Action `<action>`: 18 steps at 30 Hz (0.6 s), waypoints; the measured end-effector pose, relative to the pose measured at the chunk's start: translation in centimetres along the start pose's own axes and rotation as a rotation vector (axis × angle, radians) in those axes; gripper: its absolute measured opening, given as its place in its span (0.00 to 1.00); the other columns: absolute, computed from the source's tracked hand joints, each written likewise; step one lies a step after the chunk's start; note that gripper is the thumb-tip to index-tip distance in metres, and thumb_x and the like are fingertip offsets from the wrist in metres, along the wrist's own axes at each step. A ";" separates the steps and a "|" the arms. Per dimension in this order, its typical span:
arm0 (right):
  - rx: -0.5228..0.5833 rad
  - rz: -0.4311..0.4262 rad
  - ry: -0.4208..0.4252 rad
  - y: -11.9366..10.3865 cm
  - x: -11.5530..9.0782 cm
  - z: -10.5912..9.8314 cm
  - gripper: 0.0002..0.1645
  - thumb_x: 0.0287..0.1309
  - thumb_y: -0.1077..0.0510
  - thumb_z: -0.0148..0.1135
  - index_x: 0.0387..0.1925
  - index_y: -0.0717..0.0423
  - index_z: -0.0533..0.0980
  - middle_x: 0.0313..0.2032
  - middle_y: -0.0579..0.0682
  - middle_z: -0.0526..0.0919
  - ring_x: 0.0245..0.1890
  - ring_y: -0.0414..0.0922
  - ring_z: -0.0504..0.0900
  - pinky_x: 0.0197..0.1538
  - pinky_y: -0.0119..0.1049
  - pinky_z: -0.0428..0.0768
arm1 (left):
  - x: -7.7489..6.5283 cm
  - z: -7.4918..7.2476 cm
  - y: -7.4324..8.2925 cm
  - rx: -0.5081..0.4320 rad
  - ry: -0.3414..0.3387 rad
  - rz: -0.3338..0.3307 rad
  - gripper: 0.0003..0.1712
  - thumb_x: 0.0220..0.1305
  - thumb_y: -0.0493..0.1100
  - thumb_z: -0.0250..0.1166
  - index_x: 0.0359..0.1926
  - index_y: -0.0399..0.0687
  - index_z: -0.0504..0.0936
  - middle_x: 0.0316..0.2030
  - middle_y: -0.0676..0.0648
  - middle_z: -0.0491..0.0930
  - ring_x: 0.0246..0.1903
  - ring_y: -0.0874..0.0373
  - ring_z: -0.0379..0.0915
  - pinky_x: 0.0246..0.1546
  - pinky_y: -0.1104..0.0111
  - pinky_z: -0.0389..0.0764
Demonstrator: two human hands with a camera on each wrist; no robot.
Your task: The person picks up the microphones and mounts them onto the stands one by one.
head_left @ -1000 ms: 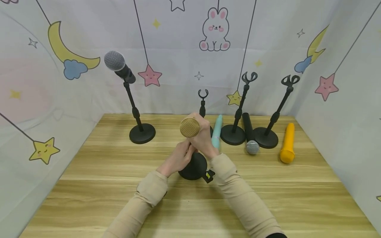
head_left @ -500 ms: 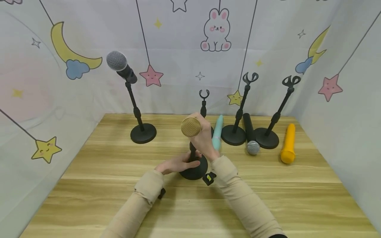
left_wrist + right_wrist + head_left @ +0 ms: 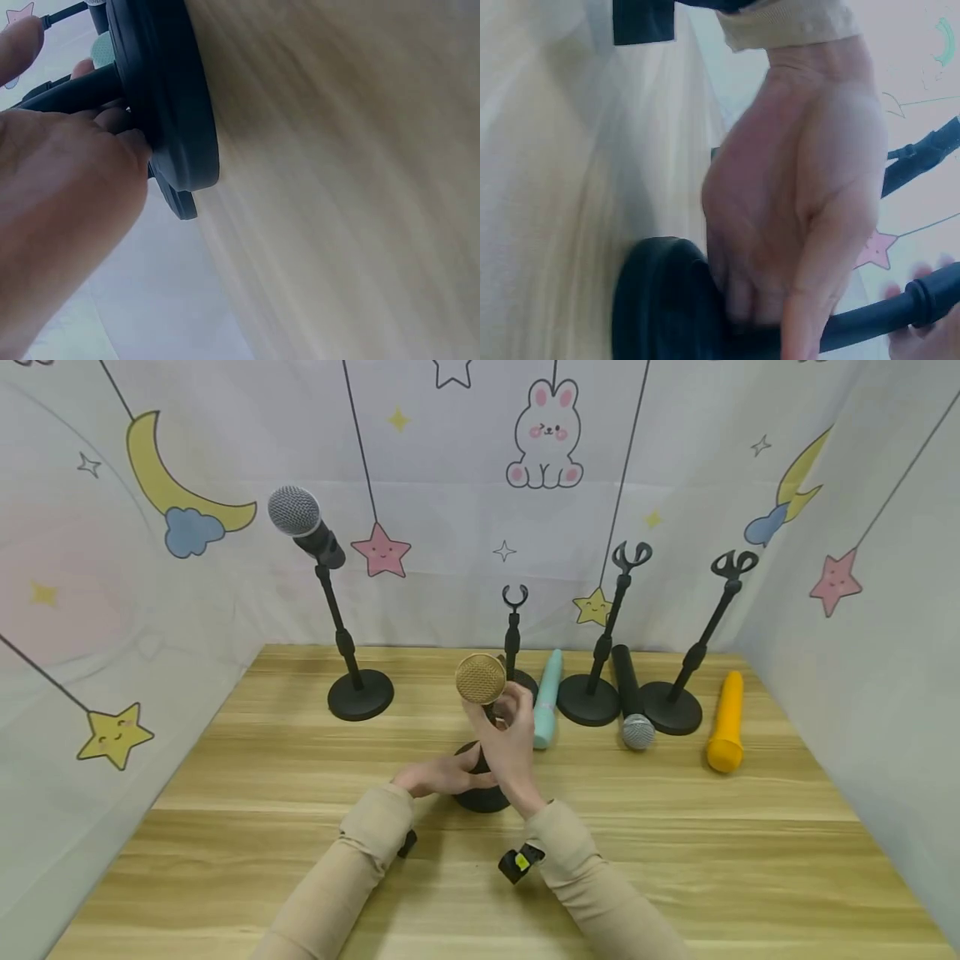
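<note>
Gripping a black stand [image 3: 481, 801] low with left hand [image 3: 444, 774], right hand [image 3: 510, 745] curled loosely round it, higher up

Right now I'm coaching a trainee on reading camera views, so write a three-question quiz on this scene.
1. How many microphones lie on the wooden table?
2. True or false: the left hand grips the black round-based stand below the right hand.
3. Is the round mesh microphone head above the right hand silver, gold or orange?

Key: 1 three: turquoise microphone, silver-headed black microphone, orange microphone; 2 true; 3 gold.
</note>
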State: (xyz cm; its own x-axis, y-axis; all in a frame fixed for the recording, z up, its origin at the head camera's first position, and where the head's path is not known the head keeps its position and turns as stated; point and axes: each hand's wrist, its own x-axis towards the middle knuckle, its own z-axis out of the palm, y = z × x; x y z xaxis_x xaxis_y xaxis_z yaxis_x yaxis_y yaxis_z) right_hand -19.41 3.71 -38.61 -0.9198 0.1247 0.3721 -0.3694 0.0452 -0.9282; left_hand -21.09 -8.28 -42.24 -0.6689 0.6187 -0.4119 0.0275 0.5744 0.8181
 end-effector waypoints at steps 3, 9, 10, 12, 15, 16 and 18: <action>-0.056 0.076 -0.117 0.7 -0.1 0.0 0.21 0.53 0.41 0.58 0.41 0.50 0.70 0.34 0.47 0.77 0.36 0.43 0.74 0.43 0.36 0.72 | -0.1 0.1 0.0 0.016 0.003 -0.001 0.49 0.58 0.62 0.53 0.69 0.59 0.32 0.70 0.51 0.32 0.69 0.55 0.30 0.66 0.53 0.47; -0.151 0.052 -0.182 1.2 0.6 0.3 0.20 0.55 0.43 0.57 0.19 0.54 0.68 0.12 0.44 0.61 0.15 0.39 0.61 0.26 0.30 0.65 | -0.1 0.4 -0.1 0.014 0.010 0.006 0.46 0.59 0.62 0.54 0.69 0.59 0.38 0.70 0.52 0.36 0.69 0.55 0.33 0.66 0.55 0.48; -0.150 0.045 -0.181 1.0 0.7 0.3 0.21 0.55 0.46 0.57 0.17 0.54 0.67 0.09 0.44 0.59 0.12 0.39 0.58 0.22 0.29 0.63 | 0.0 0.4 -0.2 0.006 0.006 0.017 0.45 0.59 0.61 0.53 0.69 0.59 0.39 0.70 0.53 0.35 0.69 0.56 0.33 0.66 0.55 0.48; -0.132 0.033 -0.195 0.6 0.8 0.3 0.21 0.57 0.51 0.57 0.14 0.56 0.66 0.06 0.43 0.55 0.08 0.38 0.54 0.17 0.28 0.59 | 0.1 0.5 -0.3 -0.014 -0.007 0.033 0.45 0.59 0.61 0.53 0.69 0.59 0.39 0.70 0.53 0.35 0.69 0.56 0.33 0.66 0.55 0.48; -0.078 0.033 -0.243 0.2 1.0 0.2 0.19 0.58 0.58 0.54 0.13 0.58 0.65 0.05 0.41 0.54 0.06 0.36 0.52 0.13 0.27 0.56 | 0.1 0.4 -0.4 -0.040 -0.020 0.049 0.46 0.60 0.60 0.53 0.69 0.59 0.36 0.70 0.54 0.33 0.69 0.56 0.30 0.66 0.55 0.47; -0.071 0.035 -0.258 0.3 1.1 0.2 0.19 0.57 0.59 0.54 0.13 0.58 0.65 0.05 0.40 0.55 0.05 0.36 0.53 0.13 0.27 0.56 | 0.1 0.4 -0.5 -0.047 -0.021 0.050 0.46 0.60 0.60 0.53 0.69 0.58 0.35 0.70 0.54 0.31 0.69 0.56 0.29 0.66 0.55 0.47; -0.040 0.027 -0.295 0.6 1.4 0.1 0.17 0.57 0.61 0.53 0.14 0.58 0.66 0.05 0.40 0.57 0.05 0.35 0.55 0.13 0.27 0.57 | 0.1 0.3 -0.5 -0.051 -0.021 0.045 0.48 0.60 0.60 0.53 0.69 0.58 0.32 0.70 0.53 0.29 0.69 0.56 0.28 0.67 0.55 0.45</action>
State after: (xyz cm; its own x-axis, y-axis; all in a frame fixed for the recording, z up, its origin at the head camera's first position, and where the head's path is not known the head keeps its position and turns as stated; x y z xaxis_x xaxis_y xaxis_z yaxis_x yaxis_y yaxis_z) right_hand -20.89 3.79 -38.64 -0.9303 -0.1665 0.3269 -0.3439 0.0853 -0.9351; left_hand -20.93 -8.30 -42.81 -0.6521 0.6550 -0.3818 0.0192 0.5176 0.8554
